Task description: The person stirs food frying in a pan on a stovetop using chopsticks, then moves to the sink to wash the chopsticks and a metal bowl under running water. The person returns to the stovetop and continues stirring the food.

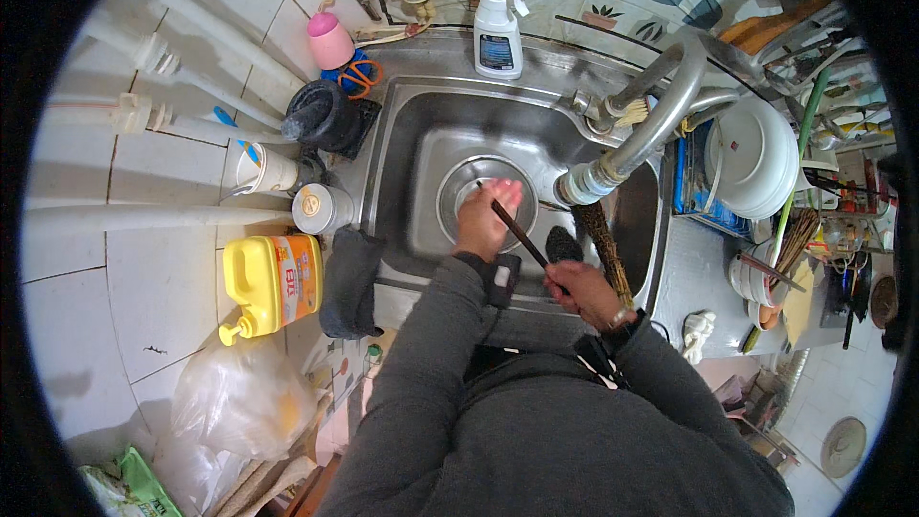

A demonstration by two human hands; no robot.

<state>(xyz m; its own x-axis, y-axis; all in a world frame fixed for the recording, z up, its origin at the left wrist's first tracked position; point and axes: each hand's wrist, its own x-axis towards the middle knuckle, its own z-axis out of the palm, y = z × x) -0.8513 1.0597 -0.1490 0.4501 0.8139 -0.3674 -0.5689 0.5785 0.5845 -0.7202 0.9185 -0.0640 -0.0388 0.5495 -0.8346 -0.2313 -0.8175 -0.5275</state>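
Observation:
My right hand (585,292) grips the lower end of dark, thin sticks (518,231), probably chopsticks, held slanting over the sink. Their upper end lies across my left hand (488,219), whose fingers look spread; whether it grips them I cannot tell. Below my left hand, a round metal basin (446,194) sits in the stainless steel sink (402,158). A bundled twig brush (607,251) leans at the sink's right side, beside a dark scrubbing pad (563,244). The curved metal faucet (657,129) reaches over the sink from the right.
Behind the sink stands a white spray bottle (497,32). At left are a stone mortar (323,115), a lidded jar (319,208), a dark cloth (350,283) and a yellow pump jug (273,283). A rack with white plates (754,158) and a white rag (698,336) are at right.

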